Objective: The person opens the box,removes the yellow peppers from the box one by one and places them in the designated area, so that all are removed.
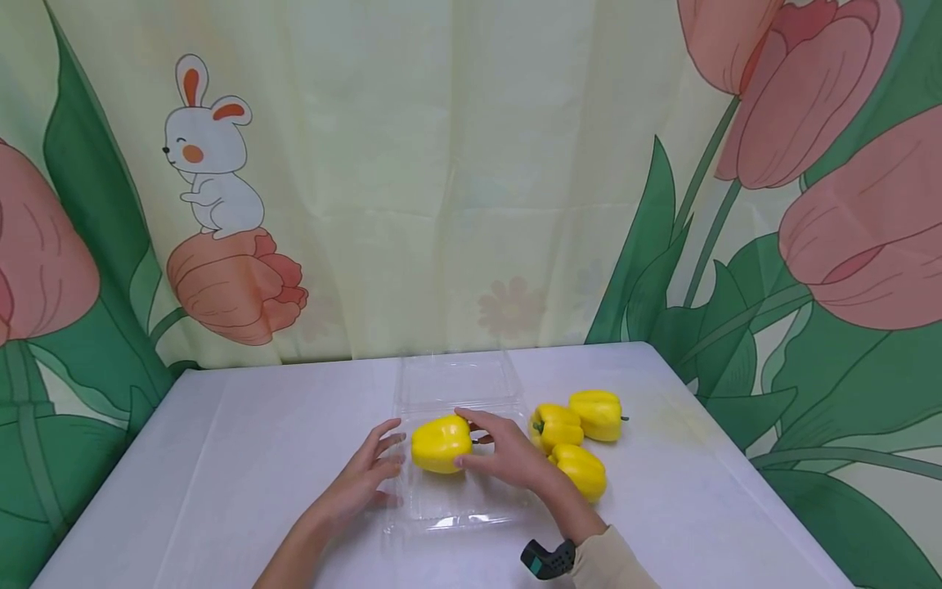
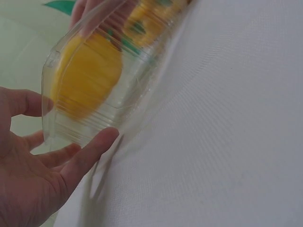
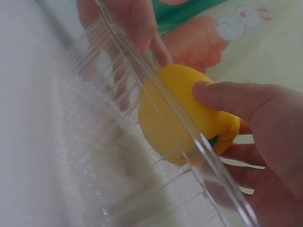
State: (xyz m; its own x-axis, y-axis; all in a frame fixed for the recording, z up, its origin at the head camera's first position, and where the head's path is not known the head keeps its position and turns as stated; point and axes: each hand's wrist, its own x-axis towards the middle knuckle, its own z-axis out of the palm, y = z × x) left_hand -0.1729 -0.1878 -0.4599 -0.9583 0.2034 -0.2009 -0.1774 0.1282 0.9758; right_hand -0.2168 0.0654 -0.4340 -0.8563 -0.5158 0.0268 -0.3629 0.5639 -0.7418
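Note:
My right hand (image 1: 509, 451) grips a yellow bell pepper (image 1: 440, 444) at its stem end, thumb on the near side and fingers on the far side. The pepper lies on its side within the walls of a clear plastic clamshell box (image 1: 471, 501), whose lid (image 1: 458, 381) is folded back away from me. At the box's left wall is my left hand (image 1: 359, 476), its fingers loosely spread. In the left wrist view, the thumb (image 2: 102, 142) of that hand rests against the ribbed plastic. The pepper's green stem (image 3: 214, 141) shows beside my right palm in the right wrist view.
Three more yellow bell peppers (image 1: 598, 415) lie grouped just right of the box, close to my right forearm. A white cloth covers the table (image 1: 243, 458). Behind it hangs a curtain (image 1: 441, 204) printed with tulips and a rabbit.

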